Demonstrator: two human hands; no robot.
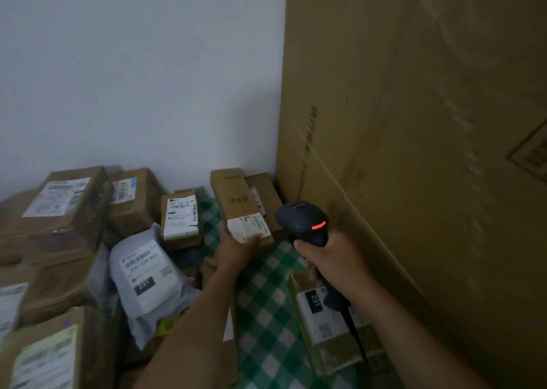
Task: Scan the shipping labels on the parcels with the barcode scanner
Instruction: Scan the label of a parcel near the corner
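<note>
The left hand (236, 248) grips the near end of a narrow cardboard parcel (233, 196). The thumb lies across the lower edge of the parcel's white shipping label (249, 229), and the other fingers are hidden beneath the box. The parcel is tilted, its far end raised toward the white wall (133, 63).

The right hand (328, 260) is closed around the handle of a black barcode scanner (302, 218), with the fingers wrapped around the grip. A red indicator is lit at the back of the scanner head. The head sits just to the right of the labelled end of the parcel, near it but apart. A black cable (356, 341) runs down from the base of the handle.

A second brown box (265, 192) lies just behind the held parcel. Both hands are over a green-and-white checked cloth (263, 288).

To the left lie:
- a small box with a white label (180, 217);
- a grey poly mailer (145, 273) marked "231";
- a pile of larger labelled cartons (65, 205).

Another labelled box (322, 311), also marked "231", lies under the right forearm. A tall cardboard carton (414, 122) stands on the right. The print on most labels is too blurred to read.
</note>
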